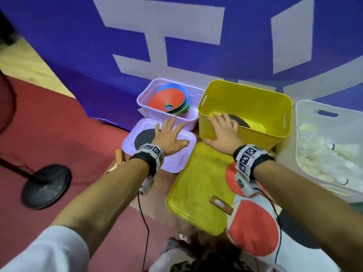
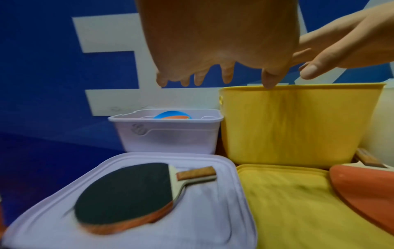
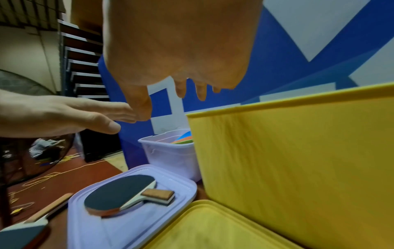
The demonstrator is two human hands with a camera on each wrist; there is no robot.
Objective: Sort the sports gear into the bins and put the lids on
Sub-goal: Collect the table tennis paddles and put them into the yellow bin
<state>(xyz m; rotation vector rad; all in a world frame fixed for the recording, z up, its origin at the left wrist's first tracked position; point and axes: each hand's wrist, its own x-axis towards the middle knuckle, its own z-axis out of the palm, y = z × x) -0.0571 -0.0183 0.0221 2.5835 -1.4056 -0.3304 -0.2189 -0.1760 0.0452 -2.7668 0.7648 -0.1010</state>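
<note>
Yellow plastic marks the bin [image 1: 255, 122] for paddles, and one dark paddle [image 1: 238, 120] already lies on its floor. Both hands are released and hold nothing: the left hand [image 1: 170, 137] hovers, fingers spread, over the black paddle [image 2: 125, 193] lying on the lilac lid [image 2: 204, 227]; the right hand [image 1: 223, 132] hangs with straight fingers at the bin's near rim. In my judgement the step in hand is picking that paddle off the lid and putting it in the bin.

To do it well, take the short handle, which points toward the bin, or pinch the blade by its edges. Lift straight up so the light lid does not slide, carry it over the near rim and lay it flat beside the one inside. Two red paddles [image 1: 253, 228] wait at the yellow lid's [image 1: 198, 189] right edge, and another lies off the lilac lid's left edge. Both lids must be bare before they go on.

Discs [image 1: 169, 101] fill the lilac bin [image 1: 172, 118]; shuttlecocks [image 1: 322, 154] fill the white bin [image 1: 300, 114].

Large white characters run across the blue banner [image 1: 78, 46], cropped and unreadable. A small tag on the yellow lid is too blurred to read.
</note>
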